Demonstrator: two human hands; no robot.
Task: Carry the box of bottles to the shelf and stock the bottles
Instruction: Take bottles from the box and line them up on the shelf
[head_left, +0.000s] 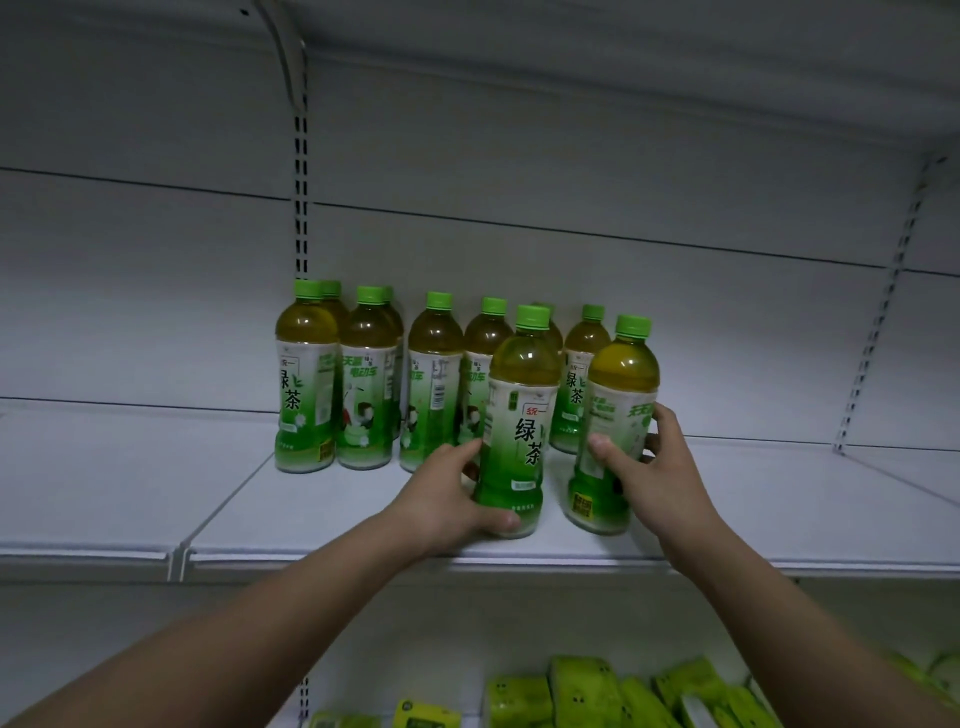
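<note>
Several green tea bottles with green caps stand on the white shelf (311, 514). My left hand (447, 493) grips the lower part of a front bottle (519, 415), which stands upright on the shelf board. My right hand (649, 467) wraps around a second front bottle (615, 415), tilted slightly left, its base on the shelf. Behind them stands a row of bottles (363, 379) from the left upright to the middle. The box is out of view.
A slotted metal upright (301, 171) runs up the back panel behind the leftmost bottles, another upright (878, 312) at the right. Green packets (597, 696) lie on the lower shelf below my right arm. Bare shelf board extends left and right of the bottles.
</note>
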